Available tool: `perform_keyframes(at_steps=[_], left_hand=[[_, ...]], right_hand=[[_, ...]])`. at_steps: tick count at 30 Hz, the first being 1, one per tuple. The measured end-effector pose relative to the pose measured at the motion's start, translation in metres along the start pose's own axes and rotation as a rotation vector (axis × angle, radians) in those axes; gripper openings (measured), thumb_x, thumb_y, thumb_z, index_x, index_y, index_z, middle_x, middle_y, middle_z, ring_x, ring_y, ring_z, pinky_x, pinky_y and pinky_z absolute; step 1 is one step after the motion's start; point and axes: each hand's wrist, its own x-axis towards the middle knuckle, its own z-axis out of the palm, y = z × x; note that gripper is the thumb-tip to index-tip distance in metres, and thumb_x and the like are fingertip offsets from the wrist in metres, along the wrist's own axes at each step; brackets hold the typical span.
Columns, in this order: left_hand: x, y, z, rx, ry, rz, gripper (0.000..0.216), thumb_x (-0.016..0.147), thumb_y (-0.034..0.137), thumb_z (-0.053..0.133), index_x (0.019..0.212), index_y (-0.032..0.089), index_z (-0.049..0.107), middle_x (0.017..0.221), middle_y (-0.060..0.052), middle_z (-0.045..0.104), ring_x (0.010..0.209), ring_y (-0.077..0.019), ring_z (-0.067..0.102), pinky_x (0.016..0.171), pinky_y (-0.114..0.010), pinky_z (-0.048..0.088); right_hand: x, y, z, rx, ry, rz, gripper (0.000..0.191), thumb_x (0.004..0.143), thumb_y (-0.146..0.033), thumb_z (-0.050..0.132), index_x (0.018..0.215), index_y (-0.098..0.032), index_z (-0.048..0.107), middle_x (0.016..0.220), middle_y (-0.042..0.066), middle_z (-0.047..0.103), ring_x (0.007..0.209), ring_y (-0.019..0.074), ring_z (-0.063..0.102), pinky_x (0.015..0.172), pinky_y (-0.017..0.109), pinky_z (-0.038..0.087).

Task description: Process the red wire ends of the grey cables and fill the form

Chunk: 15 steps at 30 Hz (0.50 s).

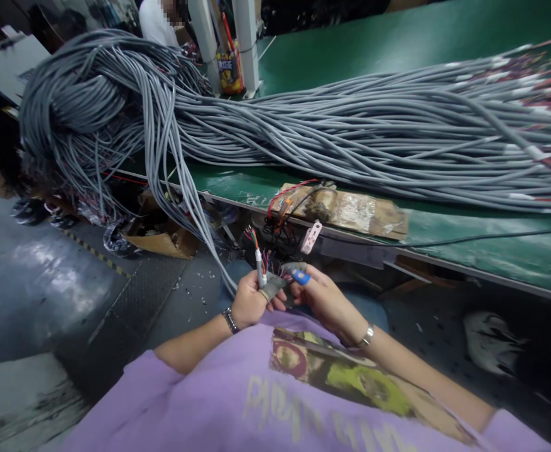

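My left hand [249, 300] is closed around a grey cable end [259, 260] that stands upright, with coloured wires fanning from its tip. Some fingers of that hand wear grey tape. My right hand [322, 296] is pinched next to it, with a blue cover on one fingertip, and touches the small wires between the two hands. Both hands are low in front of my lap, just below the edge of the green table [492, 251]. A huge bundle of grey cables [350, 125] lies along the table, and strands hang from it down to my left hand.
A coil of the same grey cables [81, 107] is heaped at the left and spills over the table edge toward the floor. A taped cardboard pad [350, 210] with red and black wires sits at the table's edge. A person in white [155, 22] stands behind. Cardboard scraps lie below.
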Motion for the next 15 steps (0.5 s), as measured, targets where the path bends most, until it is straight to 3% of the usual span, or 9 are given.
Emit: perform_keyframes(at_steps=[5,15], left_hand=[[-0.0013,0.0011,0.0011,0.02,-0.018,0.009,0.052,0.061,0.063,0.073,0.073,0.017,0.051,0.053,0.0,0.063,0.04,-0.0132,0.06,0.035,-0.018,0.036],[0.0028,-0.0084,0.0015,-0.073,0.106,0.051,0.048,0.064,0.059,0.073,0.075,0.017,0.053,0.056,0.001,0.064,0.039,-0.012,0.059,0.035,-0.018,0.037]], right_hand=[[0.0032,0.0032,0.0026,-0.043,-0.01,-0.031,0.05,0.047,-0.058,0.082,0.065,-0.019,0.058,0.049,-0.006,0.052,0.046,0.007,0.038,0.047,0.024,0.029],[-0.0006,0.0095,-0.001,-0.064,0.01,-0.045,0.046,0.049,-0.054,0.083,0.061,-0.019,0.056,0.051,-0.006,0.051,0.047,0.0078,0.037,0.047,0.025,0.029]])
